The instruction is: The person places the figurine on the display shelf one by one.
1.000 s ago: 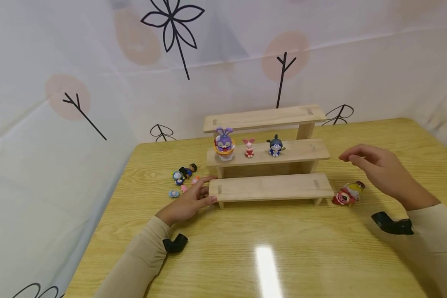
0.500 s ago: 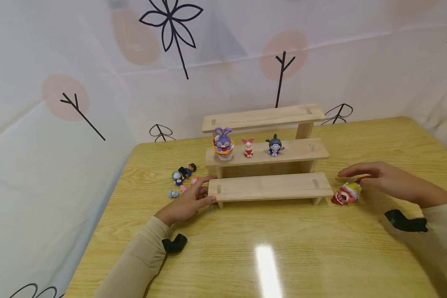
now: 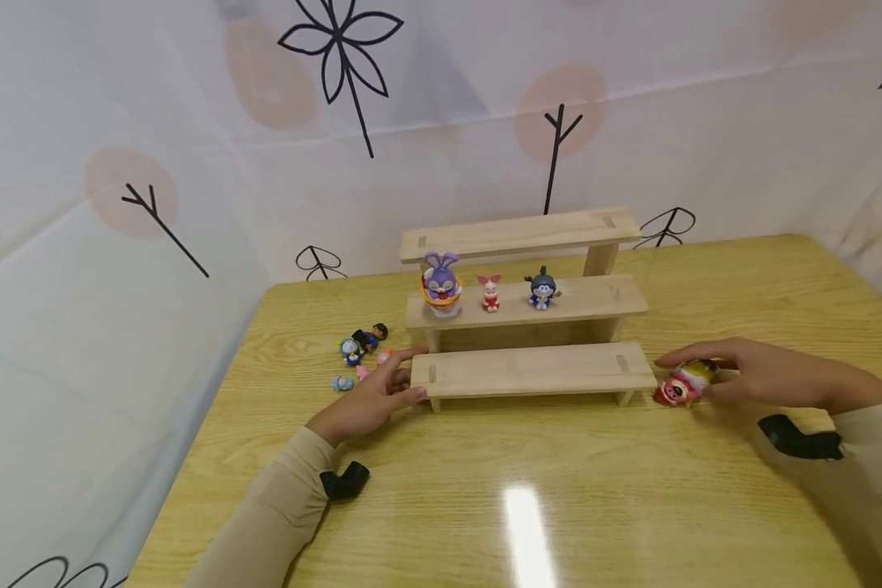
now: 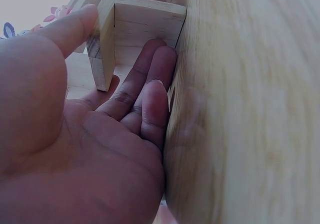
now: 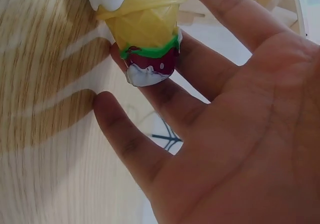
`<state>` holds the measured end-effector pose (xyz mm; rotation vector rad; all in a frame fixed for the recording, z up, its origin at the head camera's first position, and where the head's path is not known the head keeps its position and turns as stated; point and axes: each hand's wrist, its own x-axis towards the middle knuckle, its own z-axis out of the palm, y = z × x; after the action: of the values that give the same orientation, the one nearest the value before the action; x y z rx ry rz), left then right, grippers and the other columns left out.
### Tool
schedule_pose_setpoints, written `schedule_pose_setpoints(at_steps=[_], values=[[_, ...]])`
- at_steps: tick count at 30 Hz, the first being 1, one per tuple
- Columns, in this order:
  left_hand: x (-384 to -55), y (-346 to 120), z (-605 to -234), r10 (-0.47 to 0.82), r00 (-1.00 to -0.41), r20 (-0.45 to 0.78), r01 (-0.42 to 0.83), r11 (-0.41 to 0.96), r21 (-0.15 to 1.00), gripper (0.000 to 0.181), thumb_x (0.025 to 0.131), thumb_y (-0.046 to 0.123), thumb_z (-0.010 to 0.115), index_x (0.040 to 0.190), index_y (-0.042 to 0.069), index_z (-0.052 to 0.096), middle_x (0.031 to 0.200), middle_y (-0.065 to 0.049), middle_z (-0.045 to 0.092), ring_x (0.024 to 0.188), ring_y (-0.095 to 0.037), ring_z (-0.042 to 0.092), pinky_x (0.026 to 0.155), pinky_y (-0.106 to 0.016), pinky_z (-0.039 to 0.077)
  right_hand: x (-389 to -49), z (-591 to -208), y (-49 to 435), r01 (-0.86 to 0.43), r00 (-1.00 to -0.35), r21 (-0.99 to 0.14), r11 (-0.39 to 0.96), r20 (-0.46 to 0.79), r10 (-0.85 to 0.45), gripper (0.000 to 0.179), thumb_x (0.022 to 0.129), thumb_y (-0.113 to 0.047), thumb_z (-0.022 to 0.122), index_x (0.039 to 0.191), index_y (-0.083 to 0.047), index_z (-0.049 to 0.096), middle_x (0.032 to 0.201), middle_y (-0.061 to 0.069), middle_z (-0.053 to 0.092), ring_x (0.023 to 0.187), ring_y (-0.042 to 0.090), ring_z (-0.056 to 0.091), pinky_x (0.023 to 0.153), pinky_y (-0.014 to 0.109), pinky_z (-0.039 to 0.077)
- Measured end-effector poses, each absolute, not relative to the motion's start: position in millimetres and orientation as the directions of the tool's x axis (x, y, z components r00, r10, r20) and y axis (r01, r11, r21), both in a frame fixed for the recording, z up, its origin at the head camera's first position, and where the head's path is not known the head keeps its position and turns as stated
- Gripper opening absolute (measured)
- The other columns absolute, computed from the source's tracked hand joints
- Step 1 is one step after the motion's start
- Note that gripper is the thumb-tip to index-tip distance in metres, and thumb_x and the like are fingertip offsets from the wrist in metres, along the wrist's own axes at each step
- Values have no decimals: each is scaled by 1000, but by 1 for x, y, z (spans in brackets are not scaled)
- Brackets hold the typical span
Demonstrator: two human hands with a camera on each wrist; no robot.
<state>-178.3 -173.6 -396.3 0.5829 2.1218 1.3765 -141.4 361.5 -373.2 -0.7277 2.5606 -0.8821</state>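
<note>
A three-tier wooden shelf stand (image 3: 529,371) stands on the table. My left hand (image 3: 367,400) holds the left end of its lowest board, thumb at the front edge; in the left wrist view the other fingers (image 4: 159,104) reach under the board (image 4: 102,59). By the board's right end lies a pink bear figure (image 3: 679,388) with a yellow cone-shaped part (image 5: 145,22). My right hand (image 3: 772,374) is around this figure, fingers fairly straight, thumb on the near side. In the right wrist view the fingers (image 5: 130,134) lie behind the cone; the thumb is out of sight there.
A purple rabbit figure (image 3: 442,284), a small pink piglet figure (image 3: 491,292) and a dark-haired blue figure (image 3: 542,290) stand on the middle board. Several small figures lie left of the stand, among them a blue one (image 3: 350,351). A patterned cloth (image 3: 456,147) hangs behind the table.
My right hand has come down from above the table to around the bear figure. My left hand stays at the stand, and the figures have not moved.
</note>
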Motion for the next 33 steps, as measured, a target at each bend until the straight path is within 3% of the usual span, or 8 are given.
schedule_pose_setpoints(at_steps=[5, 10, 14, 17, 22, 30, 33], values=[[-178, -174, -396, 616, -761, -206, 65, 388, 919, 64, 103, 36, 57, 157, 34, 22, 133, -12, 61, 122, -22, 59, 108, -46, 43, -140, -375, 360, -387, -804, -640, 664, -119, -583, 43, 96, -16, 68, 138, -19, 60, 134, -22, 57, 119, -19, 44, 83, 17, 50], [-178, -174, -397, 615, -761, -206, 67, 391, 918, 64, 103, 36, 57, 156, 34, 22, 133, -12, 61, 122, -21, 59, 107, -44, 43, -139, -373, 360, -331, -812, -673, 662, -154, -563, 42, 96, -21, 69, 137, -16, 62, 130, -30, 54, 115, -18, 47, 82, 18, 52], [-178, -175, -398, 613, -762, -207, 70, 396, 915, 65, 102, 37, 57, 156, 34, 22, 133, -11, 62, 122, -20, 59, 107, -42, 44, -138, -371, 359, -286, -824, -675, 680, -189, -534, 41, 96, -23, 69, 136, -15, 63, 126, -29, 55, 101, -10, 55, 74, 20, 50], [-179, -175, -398, 621, -757, -201, 73, 386, 919, 65, 103, 37, 57, 157, 33, 21, 135, -12, 61, 123, -21, 59, 107, -43, 44, -138, -369, 358, -255, -830, -675, 693, -215, -515, 41, 96, -23, 68, 135, -12, 62, 126, -15, 60, 86, -1, 57, 67, 23, 46], [-179, -174, -398, 624, -756, -200, 67, 377, 924, 65, 103, 36, 56, 157, 32, 21, 135, -14, 60, 124, -23, 58, 108, -44, 44, -140, -369, 357, -238, -834, -657, 715, -239, -497, 41, 97, -24, 67, 135, -10, 61, 126, 9, 62, 85, -1, 56, 66, 23, 46], [-178, -174, -398, 622, -758, -195, 67, 372, 926, 65, 103, 34, 56, 157, 33, 21, 133, -14, 60, 121, -23, 59, 106, -43, 45, -141, -371, 356, -263, -858, -627, 733, -196, -475, 31, 95, -25, 70, 125, -17, 66, 115, -4, 67, 95, -5, 60, 73, 21, 50], [-179, -174, -399, 623, -758, -192, 76, 377, 923, 65, 103, 35, 56, 157, 32, 21, 133, -14, 61, 122, -22, 59, 106, -42, 45, -141, -372, 356, -251, -861, -637, 729, -196, -468, 29, 95, -25, 70, 123, -17, 67, 114, -4, 67, 96, -4, 61, 74, 22, 51]])
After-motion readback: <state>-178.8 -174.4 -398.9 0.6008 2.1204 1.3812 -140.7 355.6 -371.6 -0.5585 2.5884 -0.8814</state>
